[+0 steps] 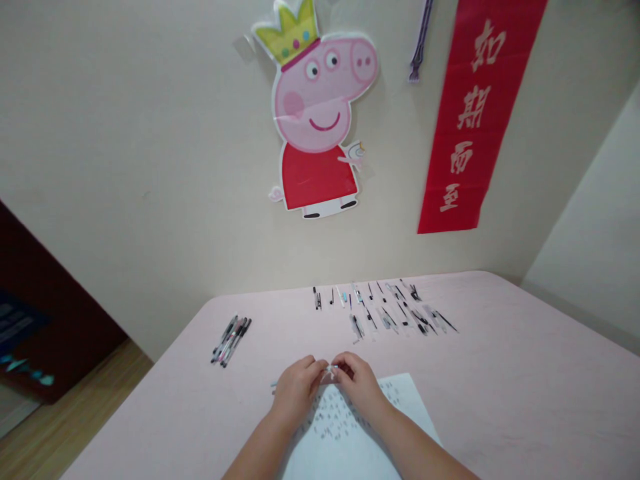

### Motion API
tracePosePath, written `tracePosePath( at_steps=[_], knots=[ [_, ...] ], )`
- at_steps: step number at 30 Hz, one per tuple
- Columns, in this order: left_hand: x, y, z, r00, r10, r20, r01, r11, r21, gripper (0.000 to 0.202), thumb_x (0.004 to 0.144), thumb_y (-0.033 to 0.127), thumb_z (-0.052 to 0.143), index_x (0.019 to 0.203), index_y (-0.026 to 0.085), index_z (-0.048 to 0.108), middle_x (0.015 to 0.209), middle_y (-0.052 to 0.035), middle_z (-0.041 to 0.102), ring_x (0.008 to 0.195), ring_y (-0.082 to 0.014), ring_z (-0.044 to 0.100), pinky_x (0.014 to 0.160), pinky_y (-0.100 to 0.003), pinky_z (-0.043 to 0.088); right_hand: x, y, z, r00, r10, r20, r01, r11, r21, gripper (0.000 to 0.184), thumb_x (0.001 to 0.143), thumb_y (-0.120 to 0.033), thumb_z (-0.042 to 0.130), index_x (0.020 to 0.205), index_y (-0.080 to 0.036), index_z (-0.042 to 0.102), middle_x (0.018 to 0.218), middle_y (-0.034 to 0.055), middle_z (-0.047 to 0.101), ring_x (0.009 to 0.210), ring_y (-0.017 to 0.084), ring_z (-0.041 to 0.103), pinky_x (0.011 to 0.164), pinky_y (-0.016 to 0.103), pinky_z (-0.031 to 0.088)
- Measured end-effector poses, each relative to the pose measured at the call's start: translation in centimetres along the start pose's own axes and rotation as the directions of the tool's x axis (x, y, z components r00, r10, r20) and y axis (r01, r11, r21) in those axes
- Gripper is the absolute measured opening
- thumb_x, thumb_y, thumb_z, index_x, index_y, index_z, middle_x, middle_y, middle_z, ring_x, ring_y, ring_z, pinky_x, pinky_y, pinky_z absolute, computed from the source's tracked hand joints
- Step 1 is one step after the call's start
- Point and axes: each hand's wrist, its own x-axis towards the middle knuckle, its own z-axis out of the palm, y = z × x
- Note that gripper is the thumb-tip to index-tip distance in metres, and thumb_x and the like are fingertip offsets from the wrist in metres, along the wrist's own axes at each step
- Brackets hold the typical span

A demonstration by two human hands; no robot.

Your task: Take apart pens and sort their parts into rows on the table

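Fingers of the left hand [299,385] and right hand [361,383] pinch a small pale piece [329,370] between them, too blurred to name. Good handling wants light, level pinches, with wrists lifted off the white sheet [343,460] just nearer than the fingers.

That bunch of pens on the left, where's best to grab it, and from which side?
Probably around the middle of the pens, coming from above and closing across their long sides. They lie bunched and slant roughly the same way, so pinching one end might leave some behind. The left grip is the nearer one.
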Motion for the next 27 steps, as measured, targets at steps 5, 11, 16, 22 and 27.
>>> tracePosePath(
  at_steps=[5, 11, 16, 22, 27],
  knots=[
    [0.1, -0.1, 0.2, 1.0, 0.015, -0.027, -0.016, 0.999, -0.047, 0.025, 0.091, 0.022, 0.044, 0.108, 0.025, 0.063, 0.089, -0.0027, 0.063, 0.082, -0.0161, 0.06, 0.069, -0.024, 0.041, 0.1, 0.0, -0.1, 1.0, 0.011, -0.016, -0.01, 1.0, 0.027, 0.011, 0.074, -0.02, 0.053, 0.079, -0.017, 0.063, 0.075, 0.0037, 0.063, 0.07, 0.017, 0.057, 0.065, 0.027, 0.045],
    [0.1, -0.5, 0.3, 0.997, 0.006, -0.076, -0.011, 0.998, -0.065, 0.029, 0.094, 0.031, 0.04, 0.111, 0.022, 0.062, 0.089, -0.0049, 0.064, 0.082, -0.0181, 0.061, 0.071, -0.027, 0.045, 0.1, 0.0, -0.3, 0.997, -0.015, -0.079, 0.016, 1.0, 0.016, 0.01, 0.078, -0.022, 0.052, 0.08, -0.018, 0.062, 0.076, 0.0036, 0.061, 0.067, 0.017, 0.056, 0.064, 0.028, 0.046],
    [-0.1, -0.4, 0.2, 0.995, -0.008, -0.103, 0.001, 0.998, -0.066, 0.027, 0.094, 0.029, 0.039, 0.106, 0.019, 0.061, 0.093, -0.0065, 0.063, 0.087, -0.0191, 0.059, 0.077, -0.029, 0.046, 0.2, 0.1, -0.9, 0.985, -0.076, -0.155, 0.047, 0.983, -0.18, 0.012, 0.079, -0.022, 0.052, 0.081, -0.019, 0.063, 0.077, 0.0047, 0.06, 0.071, 0.019, 0.055, 0.067, 0.03, 0.043],
    [0.0, -0.1, 0.1, 0.997, -0.005, -0.083, 0.002, 0.999, -0.032, 0.026, 0.093, 0.023, 0.036, 0.092, 0.019, 0.062, 0.087, -0.0057, 0.061, 0.084, -0.0184, 0.057, 0.074, -0.028, 0.043, 0.2, 0.9, -1.1, 0.989, -0.065, -0.129, 0.017, 0.939, -0.343, 0.018, 0.075, -0.012, 0.051, 0.083, -0.021, 0.065, 0.079, 0.0045, 0.062, 0.076, 0.021, 0.057, 0.071, 0.031, 0.042],
    [0.0, 0.0, -0.1, 0.998, -0.033, -0.049, 0.033, 0.999, 0.002, 0.016, 0.088, 0.019, 0.045, 0.086, 0.021, 0.061, 0.083, -0.003, 0.06, 0.079, -0.0169, 0.057, 0.067, -0.026, 0.039, 0.1, 0.8, -0.9, 0.987, -0.089, -0.133, 0.035, 0.931, -0.363, 0.031, 0.076, -0.009, 0.048, 0.099, -0.02, 0.065, 0.084, 0.0057, 0.061, 0.08, 0.021, 0.057, 0.075, 0.032, 0.044]
  ],
)
